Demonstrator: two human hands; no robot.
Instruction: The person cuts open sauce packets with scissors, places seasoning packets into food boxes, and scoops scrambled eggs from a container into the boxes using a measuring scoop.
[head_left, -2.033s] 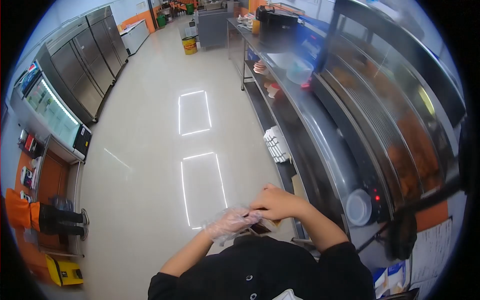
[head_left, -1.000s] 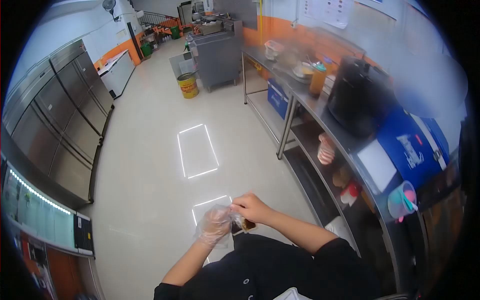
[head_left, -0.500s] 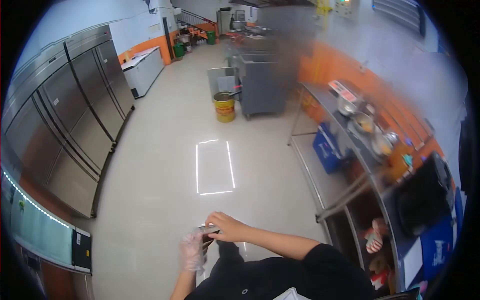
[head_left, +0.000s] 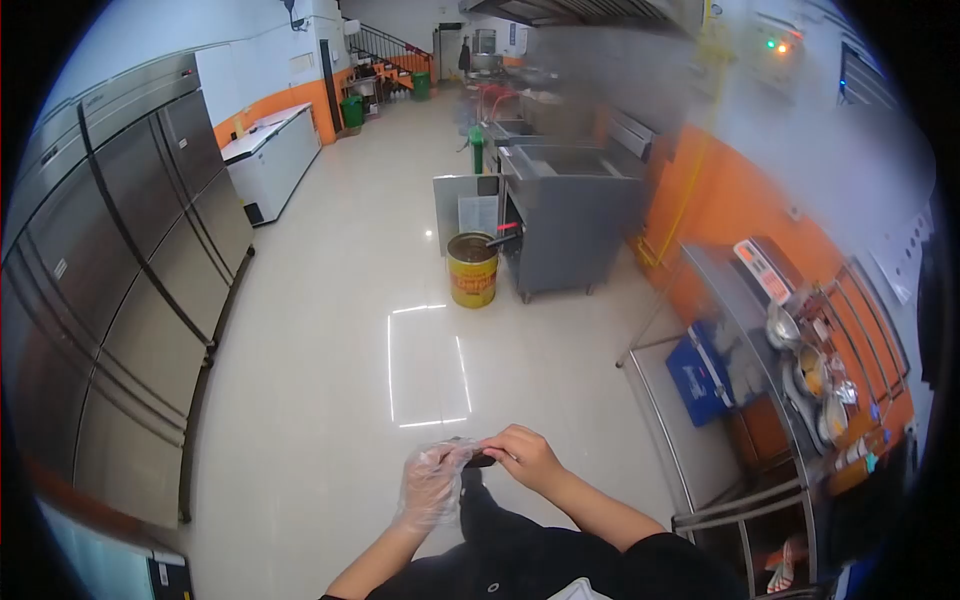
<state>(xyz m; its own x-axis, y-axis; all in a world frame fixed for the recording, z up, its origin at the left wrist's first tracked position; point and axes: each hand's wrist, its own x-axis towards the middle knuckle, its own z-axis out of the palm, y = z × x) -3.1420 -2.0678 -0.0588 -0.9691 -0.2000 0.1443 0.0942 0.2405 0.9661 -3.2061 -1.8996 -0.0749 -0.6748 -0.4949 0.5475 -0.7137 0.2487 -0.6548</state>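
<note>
And here, low in the middle of the view, the left hand [head_left: 430,482] in its clear plastic glove and the bare right hand [head_left: 527,459] come together, fingers pinched narrow around a small dark item [head_left: 482,460] held between them, just in front of the black shirt, its details too small to tell. Ahead on the floor [head_left: 330,300] stands a yellow tin [head_left: 472,272] beside a grey metal unit [head_left: 572,225], while over on the right a steel surface [head_left: 727,292] carries metal bowls [head_left: 783,327], with a blue box [head_left: 700,376] below it.
</note>
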